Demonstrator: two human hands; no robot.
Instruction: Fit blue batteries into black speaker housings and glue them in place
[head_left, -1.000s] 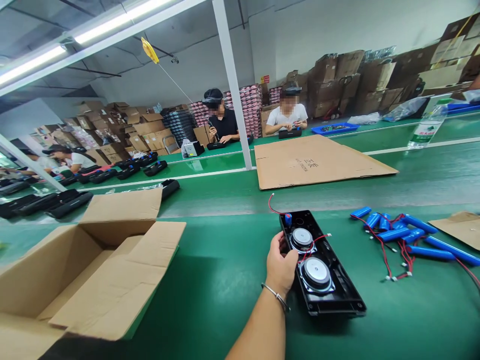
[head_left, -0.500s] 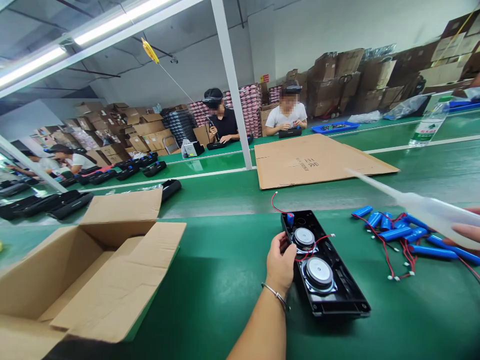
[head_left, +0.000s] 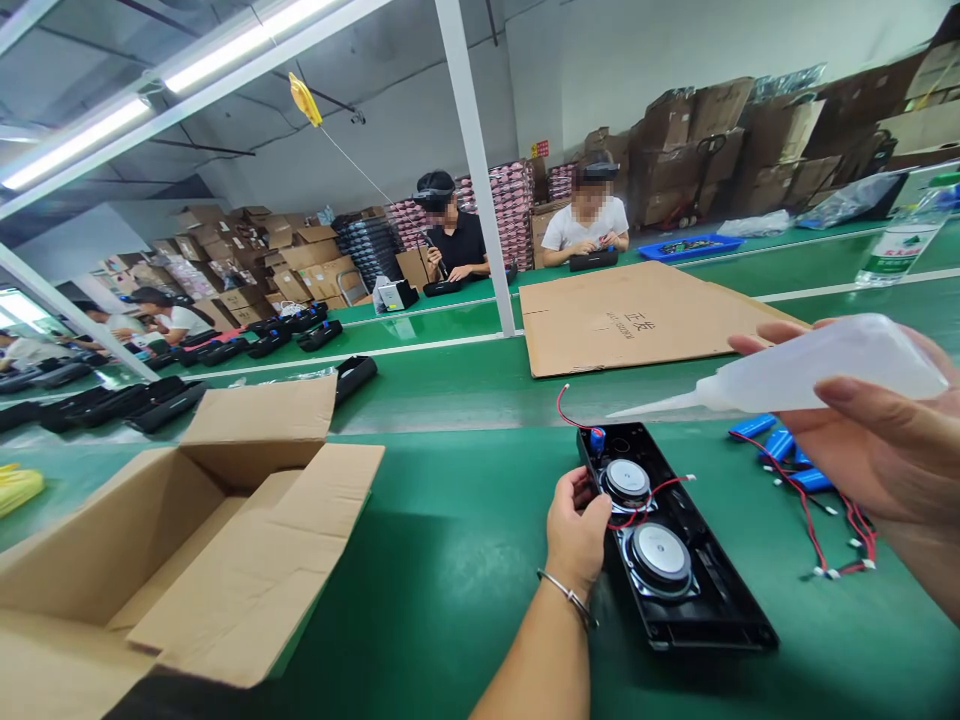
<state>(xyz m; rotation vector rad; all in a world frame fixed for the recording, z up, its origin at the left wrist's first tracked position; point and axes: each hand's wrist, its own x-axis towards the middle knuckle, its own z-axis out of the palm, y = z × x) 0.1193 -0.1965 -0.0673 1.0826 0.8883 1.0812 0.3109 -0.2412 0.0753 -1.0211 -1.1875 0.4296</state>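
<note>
A black speaker housing (head_left: 720, 575) with two round speakers and red wires lies on the green bench. My left hand (head_left: 577, 530) grips its left edge, thumb beside the upper speaker. In my right hand (head_left: 892, 430) is a translucent squeeze bottle (head_left: 817, 370), tilted so its long thin nozzle points left, above the housing's far end. A small blue part (head_left: 597, 440) sits in the housing's far left corner. Blue cylindrical batteries (head_left: 780, 443) with red and black leads lie to the right, partly hidden behind my right hand.
An open cardboard box (head_left: 247, 560) stands on the left. A flat cardboard sheet (head_left: 637, 315) lies beyond the housing, and a water bottle (head_left: 900, 245) stands at the far right. Black housings (head_left: 165, 402) line the left side. Two people sit across the bench.
My right hand has come in from the right with the squeeze bottle, bringing the nozzle over near the housing. The view has shifted slightly; my left hand keeps its hold.
</note>
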